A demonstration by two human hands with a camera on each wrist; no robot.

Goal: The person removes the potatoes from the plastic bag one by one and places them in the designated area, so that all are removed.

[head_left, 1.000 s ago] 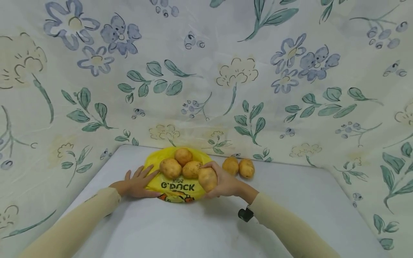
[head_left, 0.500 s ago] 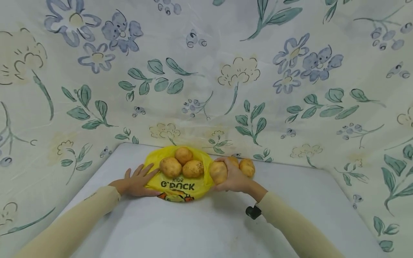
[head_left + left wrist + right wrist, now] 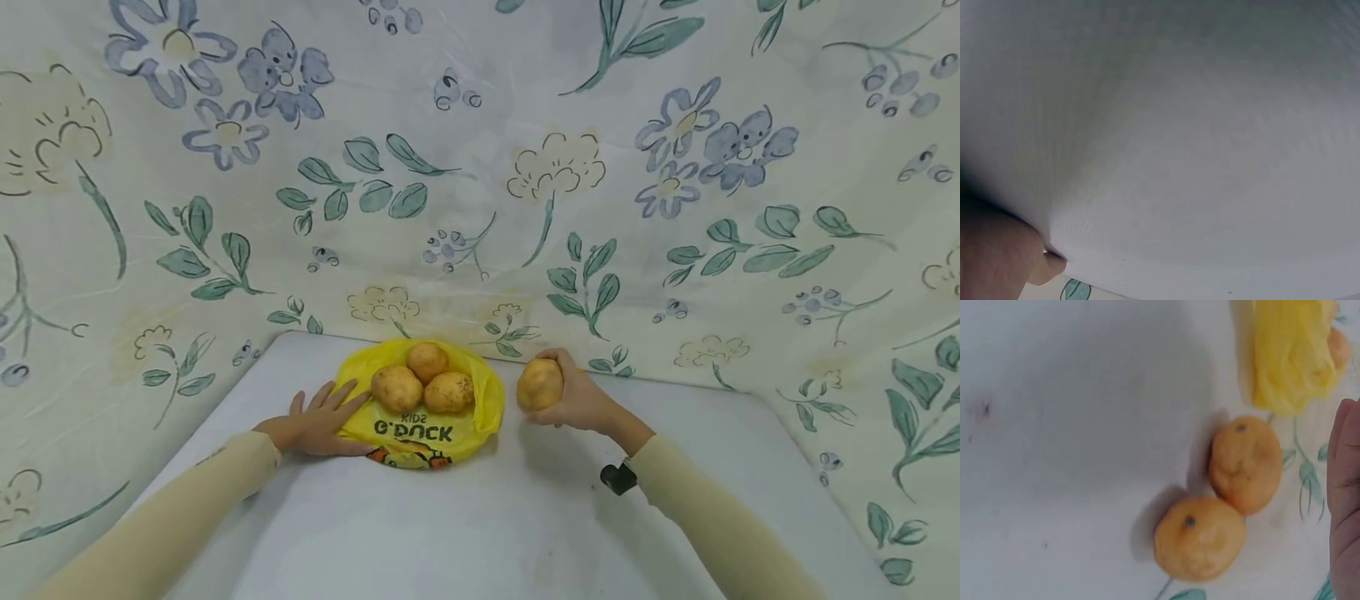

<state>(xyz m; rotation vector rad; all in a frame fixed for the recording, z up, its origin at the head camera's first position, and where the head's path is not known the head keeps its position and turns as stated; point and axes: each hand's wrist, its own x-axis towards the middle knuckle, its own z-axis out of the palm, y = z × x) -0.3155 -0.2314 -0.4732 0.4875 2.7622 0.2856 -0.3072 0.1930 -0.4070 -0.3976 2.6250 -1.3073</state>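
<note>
In the head view, a yellow plastic bag (image 3: 480, 421) with dark lettering lies on the table, three potatoes in its mouth, one of them the front right potato (image 3: 448, 392). My left hand (image 3: 318, 425) rests with spread fingers on the bag's left side. Right of the bag, my right hand (image 3: 581, 400) grips another potato (image 3: 540, 385) between curled fingers and thumb. In the right wrist view, that hand shows only at the right edge, and two potatoes lie side by side on the table, an upper potato (image 3: 1247, 464) and a lower potato (image 3: 1199, 539). Those two are hidden behind my right hand in the head view.
The white table (image 3: 420, 533) has its far edge against a floral-patterned cloth backdrop (image 3: 480, 208). A dark device (image 3: 618, 479) sits at the right wrist. Mostly white tabletop (image 3: 1210, 187) fills the left wrist view.
My right hand has carried its potato rightward, away from the bag's front right to beyond its right side, and now covers the two loose potatoes. The left hand has stayed on the bag.
</note>
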